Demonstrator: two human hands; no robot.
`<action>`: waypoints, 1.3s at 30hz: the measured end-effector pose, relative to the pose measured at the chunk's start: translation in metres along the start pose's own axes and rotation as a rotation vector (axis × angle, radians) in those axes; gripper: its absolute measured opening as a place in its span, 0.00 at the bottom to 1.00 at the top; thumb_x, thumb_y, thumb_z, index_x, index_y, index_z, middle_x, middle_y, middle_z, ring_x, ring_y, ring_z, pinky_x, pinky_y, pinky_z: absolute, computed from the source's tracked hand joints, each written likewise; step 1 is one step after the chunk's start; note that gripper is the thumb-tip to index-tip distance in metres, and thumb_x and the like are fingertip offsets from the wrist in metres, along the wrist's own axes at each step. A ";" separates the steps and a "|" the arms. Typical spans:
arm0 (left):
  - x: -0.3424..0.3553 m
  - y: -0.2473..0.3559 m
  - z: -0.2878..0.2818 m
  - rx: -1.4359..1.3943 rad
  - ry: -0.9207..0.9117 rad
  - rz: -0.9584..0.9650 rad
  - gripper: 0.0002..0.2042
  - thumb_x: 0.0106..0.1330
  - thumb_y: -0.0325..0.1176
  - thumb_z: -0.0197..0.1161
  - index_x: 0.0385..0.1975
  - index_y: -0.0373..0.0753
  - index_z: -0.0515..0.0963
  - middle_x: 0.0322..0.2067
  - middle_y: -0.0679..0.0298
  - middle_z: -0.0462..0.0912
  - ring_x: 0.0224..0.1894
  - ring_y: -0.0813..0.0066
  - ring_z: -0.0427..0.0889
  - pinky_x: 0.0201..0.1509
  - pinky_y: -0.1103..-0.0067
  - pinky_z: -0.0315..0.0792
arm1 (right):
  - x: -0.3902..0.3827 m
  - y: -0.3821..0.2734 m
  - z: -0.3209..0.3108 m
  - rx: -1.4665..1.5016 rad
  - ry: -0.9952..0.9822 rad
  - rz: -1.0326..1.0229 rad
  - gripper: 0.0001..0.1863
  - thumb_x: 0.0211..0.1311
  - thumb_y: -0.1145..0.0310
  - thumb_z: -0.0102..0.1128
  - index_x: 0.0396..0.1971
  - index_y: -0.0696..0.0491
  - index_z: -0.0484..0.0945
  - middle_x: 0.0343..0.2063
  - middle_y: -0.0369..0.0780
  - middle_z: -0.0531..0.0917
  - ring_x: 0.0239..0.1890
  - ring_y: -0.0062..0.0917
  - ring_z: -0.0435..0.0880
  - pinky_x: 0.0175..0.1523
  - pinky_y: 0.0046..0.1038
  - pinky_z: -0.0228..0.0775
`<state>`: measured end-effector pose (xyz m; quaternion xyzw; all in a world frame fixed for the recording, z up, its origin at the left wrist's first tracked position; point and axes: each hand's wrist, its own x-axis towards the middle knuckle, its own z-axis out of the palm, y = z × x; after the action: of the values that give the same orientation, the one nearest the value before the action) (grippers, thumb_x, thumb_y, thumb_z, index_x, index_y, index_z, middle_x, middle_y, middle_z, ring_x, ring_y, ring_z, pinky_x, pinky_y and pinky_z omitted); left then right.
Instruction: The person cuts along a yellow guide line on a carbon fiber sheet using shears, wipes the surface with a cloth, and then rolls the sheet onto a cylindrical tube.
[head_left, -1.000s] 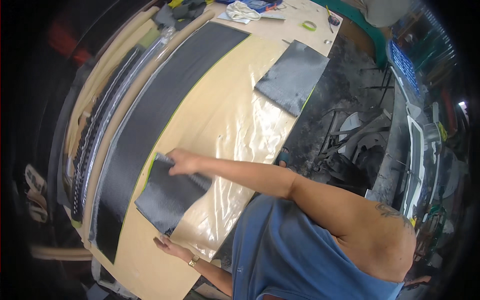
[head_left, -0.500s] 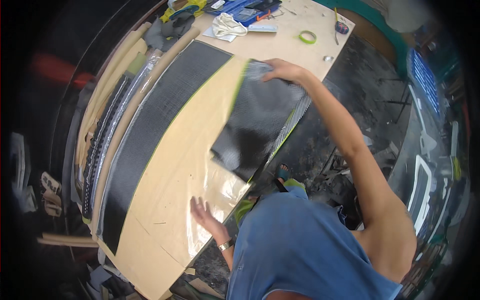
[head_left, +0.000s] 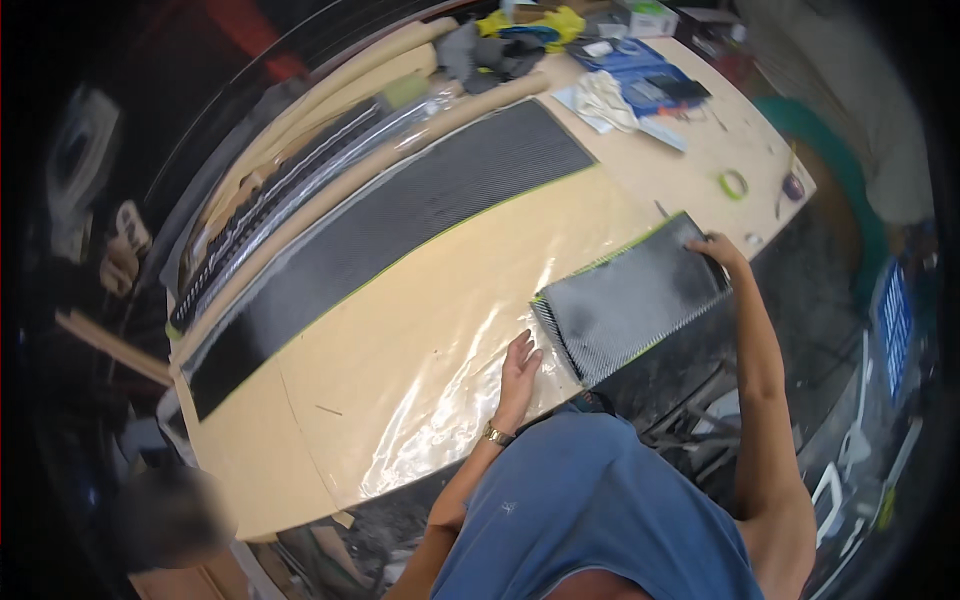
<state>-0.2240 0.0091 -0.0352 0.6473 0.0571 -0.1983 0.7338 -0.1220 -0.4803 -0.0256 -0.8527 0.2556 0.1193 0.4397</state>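
A folded piece of black carbon-fibre cloth (head_left: 632, 300), edged with green tape, lies at the near right side of the table. At its far right corner my right hand (head_left: 716, 252) grips the edge between thumb and fingers. My left hand (head_left: 519, 374) hovers over or rests on the clear plastic film beside the cloth's left end, holding nothing, fingers stretched out; whether it touches the film I cannot tell. Along the far side of the table stretches a long curved strip of the same black cloth (head_left: 400, 226), its near edge taped green.
Rolls of material, among them a brown cardboard tube (head_left: 300, 236), line the far edge of the table (head_left: 265, 470). A blue tool case (head_left: 650, 80), a white glove (head_left: 605, 102) and a green tape roll (head_left: 733, 184) sit at the far right. Scraps (head_left: 715, 410) litter the floor.
The folded cloth has come down flatter onto the table, with my right hand lower at its corner. My left hand has moved close to the cloth's left end. The view has turned.
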 end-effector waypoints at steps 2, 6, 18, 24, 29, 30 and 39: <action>0.007 0.000 0.005 -0.052 -0.012 0.007 0.24 0.72 0.30 0.55 0.66 0.34 0.61 0.67 0.52 0.63 0.70 0.62 0.62 0.72 0.70 0.59 | 0.001 0.014 -0.027 -0.224 0.043 -0.076 0.33 0.43 0.52 0.77 0.41 0.66 0.81 0.33 0.44 0.85 0.34 0.28 0.84 0.40 0.29 0.76; 0.014 -0.010 -0.011 -0.101 0.006 0.051 0.21 0.72 0.29 0.55 0.63 0.34 0.65 0.64 0.53 0.69 0.67 0.63 0.67 0.70 0.72 0.61 | -0.020 -0.006 -0.030 0.096 -0.146 -0.214 0.30 0.48 0.70 0.74 0.51 0.67 0.75 0.37 0.43 0.84 0.38 0.26 0.83 0.48 0.28 0.75; 0.042 0.037 -0.095 -0.075 0.197 0.189 0.13 0.71 0.24 0.53 0.54 0.34 0.73 0.64 0.54 0.70 0.65 0.66 0.70 0.68 0.74 0.63 | -0.155 -0.353 -0.058 -0.403 -0.033 -0.426 0.40 0.48 0.69 0.73 0.62 0.61 0.68 0.53 0.45 0.77 0.55 0.31 0.75 0.62 0.30 0.64; 0.043 0.063 -0.098 -0.064 0.388 0.299 0.12 0.71 0.24 0.54 0.53 0.32 0.74 0.63 0.52 0.71 0.65 0.65 0.70 0.69 0.72 0.62 | -0.110 -0.492 -0.022 -0.759 0.007 -0.809 0.40 0.49 0.66 0.72 0.64 0.57 0.67 0.59 0.49 0.74 0.61 0.37 0.73 0.68 0.34 0.61; 0.018 0.060 -0.082 -0.184 0.560 0.221 0.14 0.71 0.29 0.57 0.54 0.32 0.75 0.59 0.54 0.76 0.63 0.65 0.72 0.67 0.71 0.65 | -0.103 -0.611 0.037 -0.587 -0.241 -0.875 0.39 0.51 0.65 0.68 0.64 0.59 0.66 0.58 0.50 0.75 0.61 0.41 0.73 0.66 0.36 0.63; 0.013 0.060 -0.079 -0.227 0.578 0.171 0.13 0.71 0.27 0.57 0.53 0.30 0.75 0.58 0.53 0.76 0.62 0.66 0.73 0.68 0.72 0.63 | -0.092 -0.626 0.041 -0.483 -0.299 -0.892 0.35 0.53 0.68 0.67 0.62 0.59 0.67 0.56 0.49 0.77 0.60 0.40 0.74 0.64 0.37 0.65; -0.018 0.046 -0.083 -0.095 0.763 0.044 0.15 0.72 0.33 0.55 0.53 0.30 0.75 0.54 0.52 0.79 0.58 0.65 0.77 0.61 0.69 0.71 | 0.212 -0.710 0.197 0.762 -0.758 -0.799 0.21 0.61 0.68 0.64 0.53 0.56 0.74 0.41 0.46 0.84 0.39 0.38 0.84 0.45 0.48 0.77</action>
<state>-0.2090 0.0975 0.0009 0.6409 0.3213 0.0752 0.6931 0.4443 -0.0483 0.2578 -0.5661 -0.2277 0.1401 0.7798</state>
